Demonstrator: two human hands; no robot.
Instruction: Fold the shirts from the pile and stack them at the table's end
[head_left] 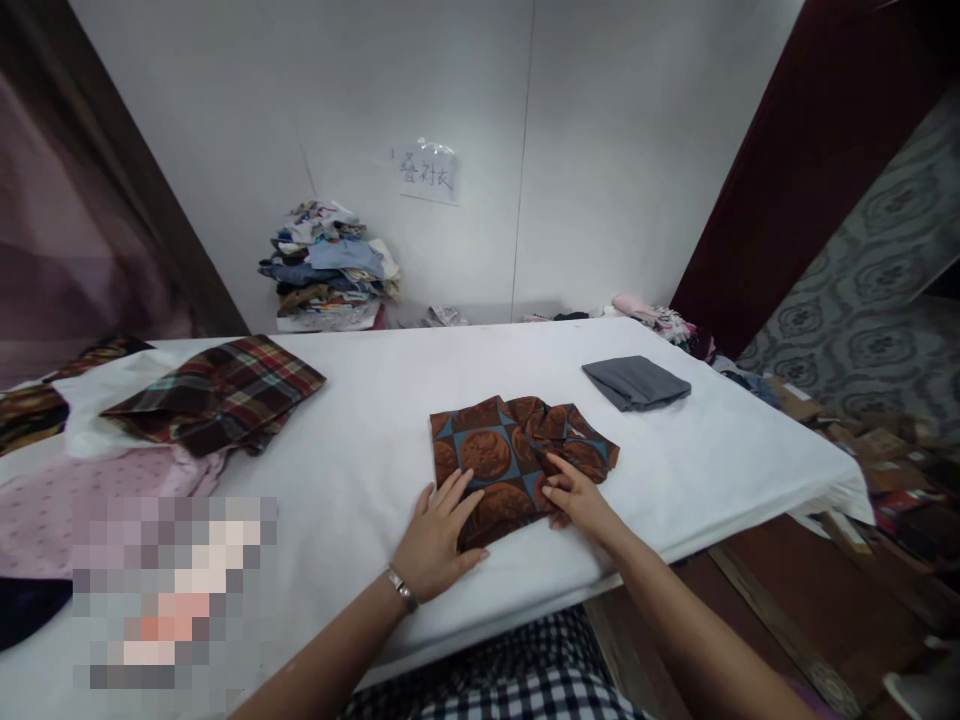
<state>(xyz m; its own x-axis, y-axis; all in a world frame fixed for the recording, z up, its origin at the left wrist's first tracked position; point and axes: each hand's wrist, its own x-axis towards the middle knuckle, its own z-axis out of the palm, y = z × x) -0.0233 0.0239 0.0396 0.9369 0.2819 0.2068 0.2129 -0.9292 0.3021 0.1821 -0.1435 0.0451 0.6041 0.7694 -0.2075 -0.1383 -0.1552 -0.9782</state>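
A brown shirt [487, 455] with blue patches and large round motifs lies partly folded near the table's front edge. Its right part is bunched and creased. My left hand [439, 540] rests flat on the shirt's near left corner, fingers spread, a metal bracelet on the wrist. At the near right side of the shirt, my right hand [583, 503] has its fingers bent in against the cloth, gripping a fold; the thumb is mostly hidden. To the far right sits a folded dark grey garment [637, 383], apart from both hands.
The white-covered table [367, 400] holds a plaid shirt [232, 390] and a pink dotted garment [112, 490] at left. A tall clothes pile [330, 260] stands by the wall under a handwritten sign [427, 173]. Boxes [881, 445] lie beyond the right edge. A patch lower left is pixelated.
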